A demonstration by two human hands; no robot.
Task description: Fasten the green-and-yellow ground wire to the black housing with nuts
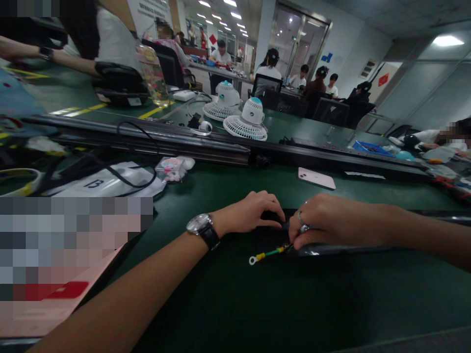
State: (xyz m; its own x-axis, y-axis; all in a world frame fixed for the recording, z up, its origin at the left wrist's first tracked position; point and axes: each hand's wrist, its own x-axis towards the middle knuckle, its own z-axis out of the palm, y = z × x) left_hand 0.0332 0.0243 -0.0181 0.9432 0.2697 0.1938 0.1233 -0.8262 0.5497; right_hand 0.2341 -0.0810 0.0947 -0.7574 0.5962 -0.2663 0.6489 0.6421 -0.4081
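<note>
Both my hands rest on a small black part [270, 236] lying on the dark green bench [235, 294]. My left hand [250, 212], with a wristwatch on its wrist, curls its fingers over the part's top edge. My right hand [324, 219], wearing a ring, pinches the part's right side where a yellow-green wire [270, 253] comes out. The wire ends in a silver ring terminal [252, 260] lying on the bench to the left. A long black strip [349, 249] runs rightward from under my right hand.
A pink phone [316, 178] lies face down beyond my hands. Two white desk fans [246, 122] stand behind a black rail [221, 142]. White bags and a black cable [110, 179] lie at left. Other people sit at benches farther back.
</note>
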